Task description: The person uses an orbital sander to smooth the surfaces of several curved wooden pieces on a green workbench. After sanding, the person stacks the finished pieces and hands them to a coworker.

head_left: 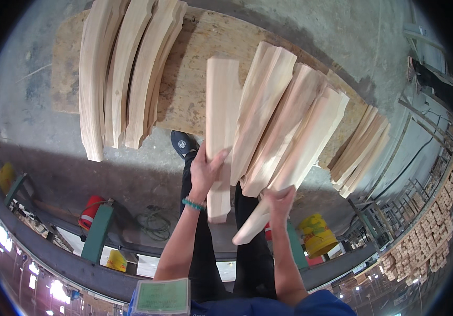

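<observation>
— Wooden, all of it. Starting at the left: stack of curved boards (pixel 121 73) lying on the table (pixel 189 79), ends hanging past the near edge. Could tip off if bumped, judging by that overhang.

— And next along, toward the middle?

— Left hand (pixel 206 171) wrapped around a flat plank (pixel 221 131), thumb on the front face, held upright over the table edge and above the floor. Bracelet (pixel 193 204) on that wrist. Held by one edge only, so likely to twist or slip down toward the shoe (pixel 183 142) below.

— Then the right side?

— Right hand (pixel 280 203) closed on the low end of a fan of three shaped boards (pixel 284 131), leaning against one another and against the plank. Risk, by the look of it: fan spreading and one board sliding out, since only the lowest one seems truly clamped. Farther right, another pile of boards (pixel 360 152) at the table corner, also overhanging.

— Anything hard to make out?

— Fingers of both hands mostly hidden behind the wood, so firmness of hold not clear. Table's far end cut off at the top. Table legs not visible. Yellow bucket (pixel 317 234) and red canister (pixel 91 210) below, contents unreadable. Rim heavily bent and dark.
</observation>
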A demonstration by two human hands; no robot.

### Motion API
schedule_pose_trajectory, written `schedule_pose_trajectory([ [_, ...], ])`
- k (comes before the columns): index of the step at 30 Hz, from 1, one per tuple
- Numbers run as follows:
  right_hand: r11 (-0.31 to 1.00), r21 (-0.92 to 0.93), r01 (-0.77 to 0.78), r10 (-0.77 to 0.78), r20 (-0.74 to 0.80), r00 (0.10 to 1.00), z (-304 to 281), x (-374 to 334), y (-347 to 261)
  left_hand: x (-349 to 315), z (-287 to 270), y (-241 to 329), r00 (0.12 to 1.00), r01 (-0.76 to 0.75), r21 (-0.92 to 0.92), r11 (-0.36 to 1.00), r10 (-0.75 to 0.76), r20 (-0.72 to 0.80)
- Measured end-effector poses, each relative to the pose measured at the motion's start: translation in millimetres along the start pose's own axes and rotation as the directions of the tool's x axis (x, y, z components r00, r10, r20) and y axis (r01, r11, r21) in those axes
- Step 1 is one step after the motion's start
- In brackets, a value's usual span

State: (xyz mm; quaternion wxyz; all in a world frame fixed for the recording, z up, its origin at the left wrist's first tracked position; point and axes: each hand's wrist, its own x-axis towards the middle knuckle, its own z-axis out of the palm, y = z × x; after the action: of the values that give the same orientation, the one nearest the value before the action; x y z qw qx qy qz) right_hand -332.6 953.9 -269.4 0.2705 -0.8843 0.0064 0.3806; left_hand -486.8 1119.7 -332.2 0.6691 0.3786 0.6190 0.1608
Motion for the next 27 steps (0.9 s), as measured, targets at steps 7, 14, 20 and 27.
schedule_pose_trajectory([
  [7,0.983,0.109,0.148,-0.15,0.004,0.989,-40,26,2,67,96,8,0.998,0.022,0.435,0.9,-0.045,0.042],
  [14,0.971,-0.112,0.213,-0.221,-0.062,0.973,-1,44,0,66,135,-15,0.994,-0.103,0.232,0.967,0.094,0.051],
  [20,0.78,-0.406,0.476,-0.499,0.056,0.865,27,64,8,61,101,-11,0.986,0.006,0.141,0.99,-0.029,0.162],
  [27,0.668,-0.476,0.572,-0.596,0.118,0.794,30,51,-28,82,-85,-81,0.607,-0.04,-0.498,0.866,-0.375,-0.701],
])
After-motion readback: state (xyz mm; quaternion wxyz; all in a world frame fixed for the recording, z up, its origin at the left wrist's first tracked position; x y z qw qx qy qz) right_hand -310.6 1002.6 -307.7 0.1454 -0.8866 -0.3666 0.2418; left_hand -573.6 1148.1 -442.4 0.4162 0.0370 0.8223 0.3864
